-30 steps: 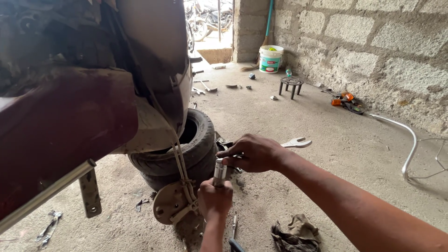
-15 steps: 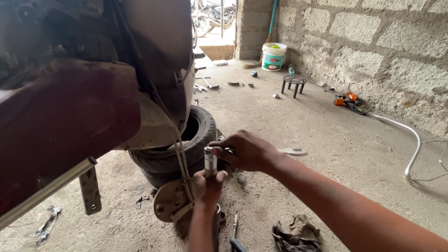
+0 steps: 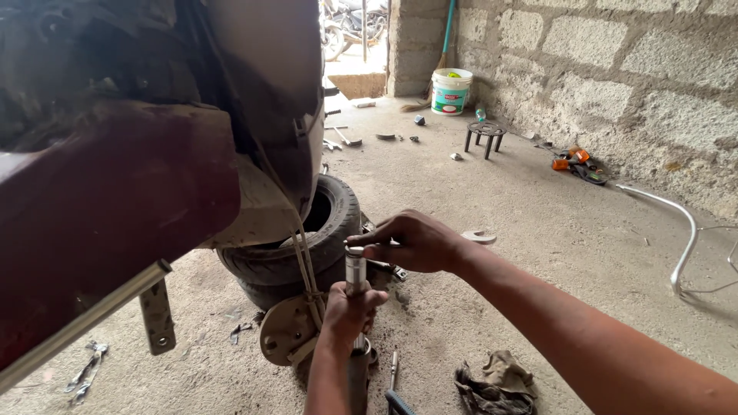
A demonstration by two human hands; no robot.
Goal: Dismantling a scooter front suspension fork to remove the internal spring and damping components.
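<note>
— So, where are your hands working?
— Your left hand [image 3: 350, 309] is clamping the upright metal fork tube [image 3: 355, 270], just in front of the stacked tyres [image 3: 307, 246]. Your right hand [image 3: 411, 242] is closing its fingers over the tube's top end.
— Which step is that?
— Judging by the grip, you're turning or seating the tube's cap.
— And next?
— It's likely calling for steady bracing below while twisting above, beside those tyres.
</note>
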